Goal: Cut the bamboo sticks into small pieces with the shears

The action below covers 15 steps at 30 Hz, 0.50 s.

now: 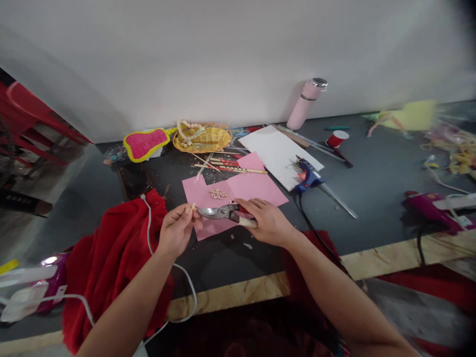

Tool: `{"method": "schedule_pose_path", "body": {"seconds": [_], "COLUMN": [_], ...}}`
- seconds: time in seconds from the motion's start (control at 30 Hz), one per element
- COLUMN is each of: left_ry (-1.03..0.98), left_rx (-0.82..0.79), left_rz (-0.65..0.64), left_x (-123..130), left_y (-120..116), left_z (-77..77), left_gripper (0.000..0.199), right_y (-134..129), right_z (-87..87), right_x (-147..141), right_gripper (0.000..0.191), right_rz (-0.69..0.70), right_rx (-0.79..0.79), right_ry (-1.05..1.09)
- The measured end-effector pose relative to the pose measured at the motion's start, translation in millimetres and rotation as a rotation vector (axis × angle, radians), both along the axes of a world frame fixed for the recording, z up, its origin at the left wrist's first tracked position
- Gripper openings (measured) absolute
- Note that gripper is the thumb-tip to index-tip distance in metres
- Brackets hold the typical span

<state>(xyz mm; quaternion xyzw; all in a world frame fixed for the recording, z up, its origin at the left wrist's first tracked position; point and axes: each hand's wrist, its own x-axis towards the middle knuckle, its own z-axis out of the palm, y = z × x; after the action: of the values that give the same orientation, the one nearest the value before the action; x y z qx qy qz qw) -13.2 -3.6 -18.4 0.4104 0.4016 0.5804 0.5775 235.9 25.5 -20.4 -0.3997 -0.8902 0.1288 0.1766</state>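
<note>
My right hand is closed round the handles of metal pruning shears, whose blades point left. My left hand pinches a small pale piece right at the tip of the shears. Below and behind the shears, pink paper lies on the dark table. A small pile of pale pieces rests on that paper, just beyond the blades. Thin sticks, some red and pale, lie behind the paper.
Behind are a yellow wicker basket, a white board and a pink bottle. A blue glue gun and red thread spool stand right. Red cloth with a white cable lies left, near a phone.
</note>
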Motion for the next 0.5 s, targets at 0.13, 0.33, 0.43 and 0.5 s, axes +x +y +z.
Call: {"method": "schedule_pose_path", "body": {"seconds": [0.13, 0.33, 0.43, 0.5], "left_ry": [-0.025, -0.047, -0.047, -0.047], "left_rx": [-0.014, -0.028, -0.05, -0.058], "left_rz": [-0.001, -0.009, -0.006, -0.002], "left_x": [-1, 1, 3, 4], "left_y": [2, 3, 2, 2], "left_z": [1.0, 3.0, 3.2, 2.2], "left_gripper": [0.02, 0.016, 0.015, 0.014], "right_y": [1, 3, 5, 5], "right_z": [-4.3, -13.6, -15.1, -14.2], "right_x": [0, 1, 1, 1], "right_gripper": [0.053, 0.053, 0.052, 0.052], "right_rz": [-0.078, -0.219, -0.265, -0.284], "right_rx": [0.028, 0.039, 0.047, 0.031], "right_ry": [0.026, 0.089, 0.153, 0.182]}}
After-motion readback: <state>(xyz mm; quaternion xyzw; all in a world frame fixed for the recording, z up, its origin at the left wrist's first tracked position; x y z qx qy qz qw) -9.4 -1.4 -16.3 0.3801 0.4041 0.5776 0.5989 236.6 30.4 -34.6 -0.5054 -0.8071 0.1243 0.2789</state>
